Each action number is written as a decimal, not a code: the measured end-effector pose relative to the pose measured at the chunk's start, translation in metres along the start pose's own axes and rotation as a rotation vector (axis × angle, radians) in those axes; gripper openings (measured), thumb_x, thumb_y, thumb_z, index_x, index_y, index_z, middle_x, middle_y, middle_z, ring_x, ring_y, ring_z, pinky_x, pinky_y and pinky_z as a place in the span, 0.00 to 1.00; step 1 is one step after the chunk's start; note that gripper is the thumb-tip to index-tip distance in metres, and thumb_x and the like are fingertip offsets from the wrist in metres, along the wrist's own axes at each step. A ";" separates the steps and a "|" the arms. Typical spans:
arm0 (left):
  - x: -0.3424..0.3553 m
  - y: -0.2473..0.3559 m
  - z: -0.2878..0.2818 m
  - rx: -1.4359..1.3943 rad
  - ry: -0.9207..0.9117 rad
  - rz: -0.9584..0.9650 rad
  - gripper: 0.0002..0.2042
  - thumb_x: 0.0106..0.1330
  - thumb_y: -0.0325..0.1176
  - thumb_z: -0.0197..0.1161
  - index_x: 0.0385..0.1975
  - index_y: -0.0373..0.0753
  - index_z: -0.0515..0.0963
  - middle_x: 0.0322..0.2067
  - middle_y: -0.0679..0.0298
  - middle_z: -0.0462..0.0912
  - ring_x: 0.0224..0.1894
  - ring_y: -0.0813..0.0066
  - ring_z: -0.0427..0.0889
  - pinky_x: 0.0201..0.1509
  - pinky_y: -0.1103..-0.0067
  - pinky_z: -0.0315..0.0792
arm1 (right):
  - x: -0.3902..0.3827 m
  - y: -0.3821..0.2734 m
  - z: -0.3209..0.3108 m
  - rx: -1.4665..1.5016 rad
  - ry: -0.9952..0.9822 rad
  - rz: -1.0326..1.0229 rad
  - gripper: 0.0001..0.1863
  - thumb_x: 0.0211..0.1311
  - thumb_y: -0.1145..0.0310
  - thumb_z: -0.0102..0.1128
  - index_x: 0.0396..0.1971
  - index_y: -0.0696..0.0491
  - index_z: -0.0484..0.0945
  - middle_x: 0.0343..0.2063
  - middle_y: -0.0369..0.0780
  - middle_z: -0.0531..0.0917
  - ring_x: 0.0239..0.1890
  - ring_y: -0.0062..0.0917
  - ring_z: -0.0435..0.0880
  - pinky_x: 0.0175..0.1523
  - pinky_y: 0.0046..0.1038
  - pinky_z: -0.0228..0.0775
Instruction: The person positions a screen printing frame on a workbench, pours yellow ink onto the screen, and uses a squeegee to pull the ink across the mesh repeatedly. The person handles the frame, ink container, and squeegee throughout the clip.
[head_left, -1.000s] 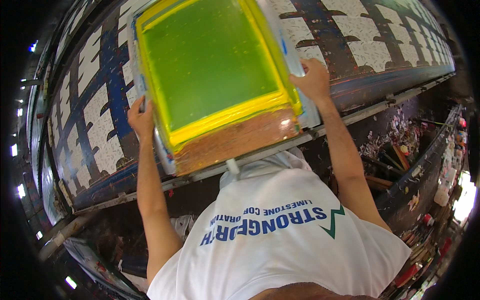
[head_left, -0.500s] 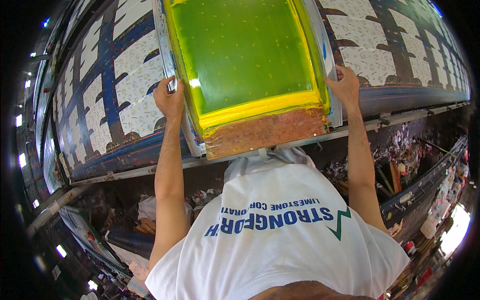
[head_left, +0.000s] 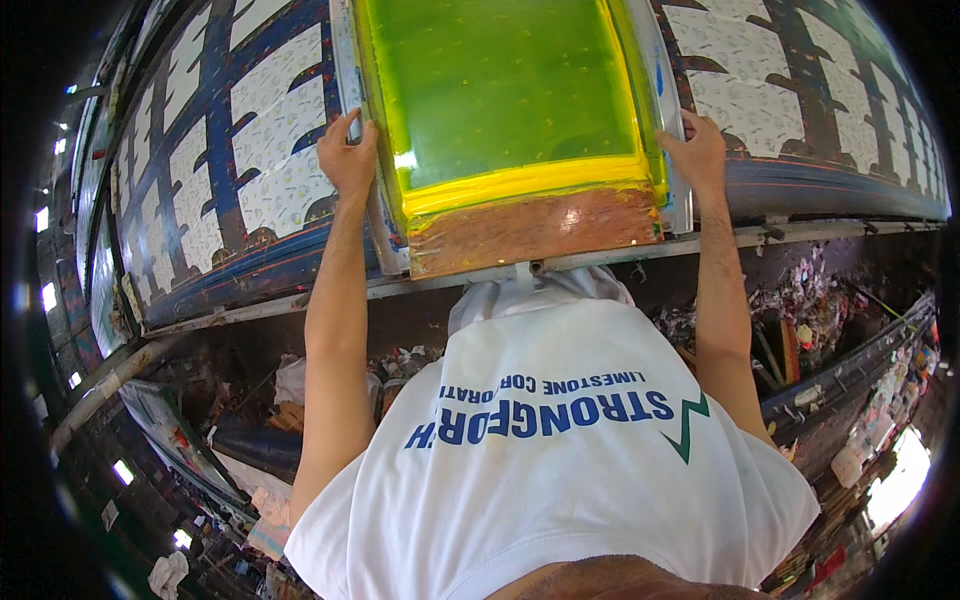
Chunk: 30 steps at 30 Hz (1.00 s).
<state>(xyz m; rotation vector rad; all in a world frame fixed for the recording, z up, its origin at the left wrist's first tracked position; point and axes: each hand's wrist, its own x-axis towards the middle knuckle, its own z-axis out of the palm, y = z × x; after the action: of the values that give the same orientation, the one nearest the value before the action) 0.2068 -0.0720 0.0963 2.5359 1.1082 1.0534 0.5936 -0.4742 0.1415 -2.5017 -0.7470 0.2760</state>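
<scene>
A screen-printing frame [head_left: 678,190] with pale metal sides lies before me. Its green mesh [head_left: 505,90] is bordered by bright yellow ink [head_left: 530,180]. Across its near end is a reddish-brown, ink-stained board [head_left: 535,235]. My left hand [head_left: 348,155] grips the left side of the frame, thumb and fingers closed about the rail. On the opposite side, my right hand [head_left: 698,155] pinches the right rail in the same way, its fingertips partly hidden behind the edge. Both arms reach forward, nearly straight.
The long dark-blue printing table [head_left: 215,285] carries rows of white printed cut pieces [head_left: 280,140] on the left and more white pieces [head_left: 745,105] on the right. A metal rail [head_left: 800,232] runs along its near edge. Beneath lies a heap of scraps [head_left: 800,295].
The frame and both hands sit higher in the picture and slightly to the right, though the whole view has shifted too. Both hands keep their grip on the frame.
</scene>
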 end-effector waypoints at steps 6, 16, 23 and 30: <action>-0.001 -0.011 0.011 0.038 -0.094 -0.053 0.21 0.61 0.42 0.75 0.55 0.45 0.90 0.44 0.53 0.86 0.48 0.54 0.83 0.56 0.63 0.76 | -0.045 -0.044 -0.008 -0.040 0.148 -0.503 0.27 0.62 0.58 0.75 0.56 0.59 0.85 0.52 0.49 0.85 0.58 0.44 0.83 0.66 0.41 0.73; -0.005 -0.003 0.010 0.077 -0.108 -0.074 0.20 0.68 0.45 0.69 0.57 0.48 0.88 0.50 0.53 0.83 0.54 0.52 0.78 0.57 0.60 0.77 | -0.124 -0.140 0.013 -0.363 -0.659 -1.037 0.29 0.62 0.69 0.66 0.65 0.53 0.77 0.57 0.45 0.82 0.60 0.41 0.82 0.64 0.40 0.78; -0.005 -0.001 0.013 0.035 -0.079 -0.084 0.18 0.73 0.45 0.65 0.57 0.48 0.88 0.49 0.53 0.83 0.53 0.52 0.78 0.54 0.60 0.78 | -0.129 -0.168 0.025 -0.296 -0.489 -0.772 0.30 0.52 0.79 0.61 0.61 0.56 0.79 0.59 0.47 0.83 0.61 0.43 0.82 0.64 0.42 0.77; -0.006 -0.004 0.014 0.018 -0.051 -0.057 0.18 0.74 0.45 0.65 0.57 0.46 0.88 0.49 0.52 0.83 0.52 0.51 0.78 0.53 0.60 0.78 | -0.130 -0.177 0.037 -0.351 -0.388 -0.665 0.26 0.49 0.80 0.63 0.52 0.53 0.85 0.50 0.42 0.89 0.53 0.41 0.87 0.56 0.41 0.81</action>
<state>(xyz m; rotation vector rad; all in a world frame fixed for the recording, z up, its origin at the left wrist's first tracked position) 0.2113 -0.0717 0.0808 2.5141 1.1750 0.9636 0.3933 -0.4051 0.2096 -2.3532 -1.8601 0.4149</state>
